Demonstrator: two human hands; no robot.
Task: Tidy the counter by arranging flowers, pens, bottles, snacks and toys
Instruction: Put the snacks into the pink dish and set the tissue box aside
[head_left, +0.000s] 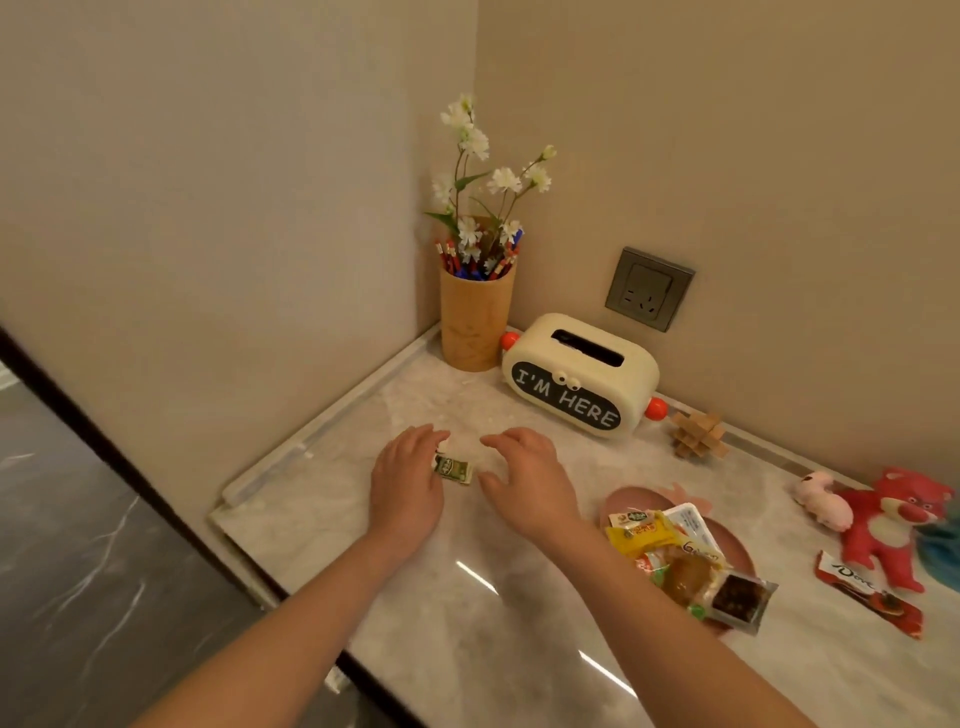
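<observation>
My left hand (408, 486) lies palm down on the marble counter (467, 613) and pinches a small green snack packet (455, 468) at its thumb side. Just right of the packet, my right hand (524, 478) hovers with fingers spread and loosely bent, holding nothing. A pink plate (631, 496) at the right carries several snack packets (675, 556). In the corner, a wooden cup (475, 322) holds white flowers (485, 176) and red and blue pens (470, 262). A red plush bear (893, 519) and a pink plush toy (823, 496) lie at the far right.
A cream tissue box reading "I'M HERE" (579, 382) stands by the back wall under a wall socket (649, 288). A wooden puzzle (698, 434) sits right of it. A red Dove chocolate wrapper (870, 595) lies near the bear. The counter edge drops at the left.
</observation>
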